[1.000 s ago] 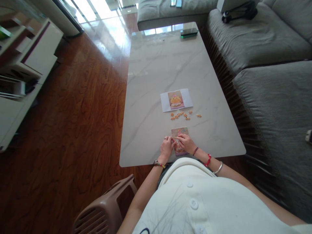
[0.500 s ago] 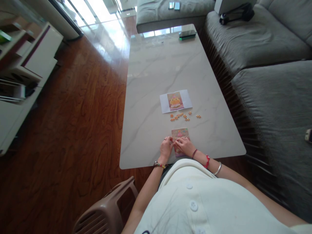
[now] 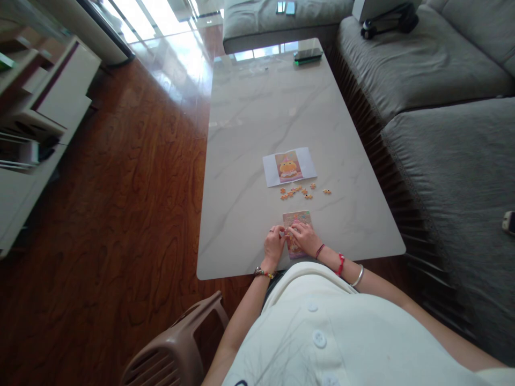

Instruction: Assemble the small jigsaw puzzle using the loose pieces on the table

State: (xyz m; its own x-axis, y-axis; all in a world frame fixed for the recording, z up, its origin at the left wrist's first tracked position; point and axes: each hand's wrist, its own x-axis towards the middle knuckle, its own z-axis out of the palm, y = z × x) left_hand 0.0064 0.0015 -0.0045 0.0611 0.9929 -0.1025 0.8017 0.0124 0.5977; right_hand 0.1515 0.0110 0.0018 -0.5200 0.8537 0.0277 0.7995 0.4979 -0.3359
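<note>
Tabletop of pale marble is carrying pink rectangular puzzle board at near edge, long axis pointing away. I'm seeing left hand touching its left edge, right hand covering near half; fingers curled, grip unresolved.

marble table | reference picture | loose pieces | puzzle board | dark box at far end

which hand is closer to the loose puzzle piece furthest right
Right. The right hand rests on the puzzle board, below and left of that puzzle piece; the left hand is at the board's left edge, farther away.
</note>
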